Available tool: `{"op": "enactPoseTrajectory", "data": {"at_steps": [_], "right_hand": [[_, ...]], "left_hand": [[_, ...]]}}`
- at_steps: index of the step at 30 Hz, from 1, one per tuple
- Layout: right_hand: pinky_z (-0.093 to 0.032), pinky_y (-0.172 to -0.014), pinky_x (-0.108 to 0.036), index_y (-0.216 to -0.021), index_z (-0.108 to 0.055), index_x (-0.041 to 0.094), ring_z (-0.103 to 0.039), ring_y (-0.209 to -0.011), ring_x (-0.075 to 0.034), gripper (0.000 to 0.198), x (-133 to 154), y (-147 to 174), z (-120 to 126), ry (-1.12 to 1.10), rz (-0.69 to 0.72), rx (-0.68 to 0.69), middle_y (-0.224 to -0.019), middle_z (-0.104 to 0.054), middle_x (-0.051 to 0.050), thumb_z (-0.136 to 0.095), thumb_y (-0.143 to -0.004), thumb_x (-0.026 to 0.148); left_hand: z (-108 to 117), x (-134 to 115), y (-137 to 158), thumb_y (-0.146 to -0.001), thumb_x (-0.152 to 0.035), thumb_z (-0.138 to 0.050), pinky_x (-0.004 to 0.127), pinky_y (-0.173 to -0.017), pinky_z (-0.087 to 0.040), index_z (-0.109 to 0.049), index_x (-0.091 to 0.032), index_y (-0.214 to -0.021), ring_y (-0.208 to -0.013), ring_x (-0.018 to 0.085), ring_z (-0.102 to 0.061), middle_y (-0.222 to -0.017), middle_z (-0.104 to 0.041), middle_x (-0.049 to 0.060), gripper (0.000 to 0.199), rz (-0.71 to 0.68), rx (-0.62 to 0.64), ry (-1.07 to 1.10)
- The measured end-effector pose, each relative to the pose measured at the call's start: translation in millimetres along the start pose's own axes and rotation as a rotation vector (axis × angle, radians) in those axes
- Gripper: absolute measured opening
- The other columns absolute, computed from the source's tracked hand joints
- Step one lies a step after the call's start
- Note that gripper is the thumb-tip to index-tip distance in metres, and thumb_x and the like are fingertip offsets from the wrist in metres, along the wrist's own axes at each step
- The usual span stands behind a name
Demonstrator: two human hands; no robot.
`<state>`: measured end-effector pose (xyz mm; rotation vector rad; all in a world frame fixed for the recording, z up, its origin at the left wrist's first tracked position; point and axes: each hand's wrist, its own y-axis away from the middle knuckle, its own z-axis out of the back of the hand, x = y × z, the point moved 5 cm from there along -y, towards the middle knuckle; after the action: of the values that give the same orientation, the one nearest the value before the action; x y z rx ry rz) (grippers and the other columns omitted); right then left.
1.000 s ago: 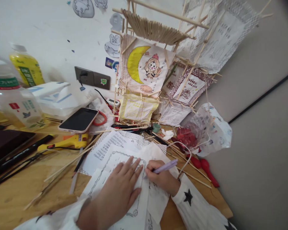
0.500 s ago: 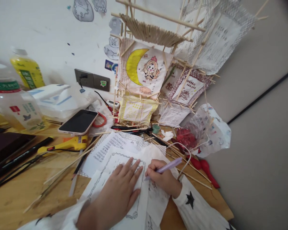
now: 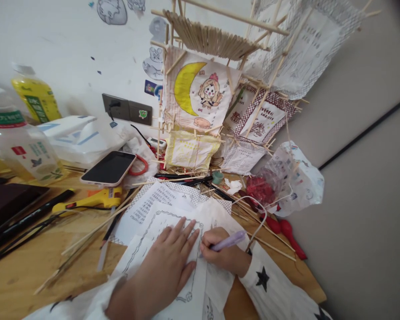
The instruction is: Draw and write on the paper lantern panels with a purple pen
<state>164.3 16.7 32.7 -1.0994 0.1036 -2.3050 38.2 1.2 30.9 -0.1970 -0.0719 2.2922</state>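
Paper (image 3: 196,284) lies in front on the desk (image 3: 20,286), left hand (image 3: 163,262) flat with fingers loosely spread, probably to stop slipping, while the right hand (image 3: 225,253) pinches a pen (image 3: 231,240) by the border.

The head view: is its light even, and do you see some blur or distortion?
Head view: soft, fairly even light, no strong glare on the phone; head view, upper right corner: dark; head view, left edge: the large bottle leans, probably lens distortion; head view, centre: the border on the white sheet shows clearly, but the text page beyond is too soft to read.
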Motion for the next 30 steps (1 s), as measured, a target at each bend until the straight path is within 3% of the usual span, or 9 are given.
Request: {"op": "enactPoseTrajectory", "data": {"at_steps": [11, 18, 23, 30], "right_hand": [[-0.025, -0.048, -0.023, -0.051, -0.026, 0.020, -0.033, -0.046, -0.008, 0.030, -3, 0, 1, 0.032, -0.027, -0.035, -0.047, -0.032, 0.006, -0.045, -0.074, 0.017], [-0.029, -0.048, -0.023, -0.053, -0.032, 0.020, -0.038, -0.049, -0.010, 0.027, -13, 4, 9, -0.130, -0.228, -0.180, -0.050, -0.038, 0.005, -0.045, -0.078, 0.018], [-0.025, -0.047, -0.023, -0.052, -0.029, 0.020, -0.033, -0.046, -0.009, 0.029, -4, 0, -1, -0.102, -0.121, -0.046, -0.047, -0.034, 0.006, -0.047, -0.075, 0.017], [-0.025, -0.050, -0.024, -0.055, -0.025, 0.020, -0.035, -0.049, -0.009, 0.031, 2, 0, -3, 0.059, -0.046, -0.004, -0.051, -0.032, 0.006, -0.044, -0.079, 0.021]], "left_hand": [[-4, 2, 1, -0.090, -0.036, -0.039, 0.050, -0.098, -0.031, -0.037, -0.016, -0.137, -0.132, 0.035, -0.026, -0.145, -0.030, 0.010, 0.052, -0.013, -0.036, -0.024], [-4, 7, 0, -0.092, -0.040, -0.035, 0.049, -0.097, -0.033, -0.039, -0.016, -0.136, -0.132, 0.035, -0.025, -0.144, -0.031, 0.011, 0.051, 0.037, -0.073, -0.048], [1, 7, -2, -0.089, -0.034, -0.037, 0.050, -0.098, -0.031, -0.037, -0.014, -0.137, -0.132, 0.036, -0.023, -0.145, -0.029, 0.013, 0.052, 0.055, -0.013, -0.037], [7, 5, 0, -0.088, -0.032, -0.038, 0.050, -0.099, -0.032, -0.037, -0.015, -0.137, -0.132, 0.036, -0.023, -0.145, -0.028, 0.011, 0.052, 0.068, 0.011, -0.034]]}}
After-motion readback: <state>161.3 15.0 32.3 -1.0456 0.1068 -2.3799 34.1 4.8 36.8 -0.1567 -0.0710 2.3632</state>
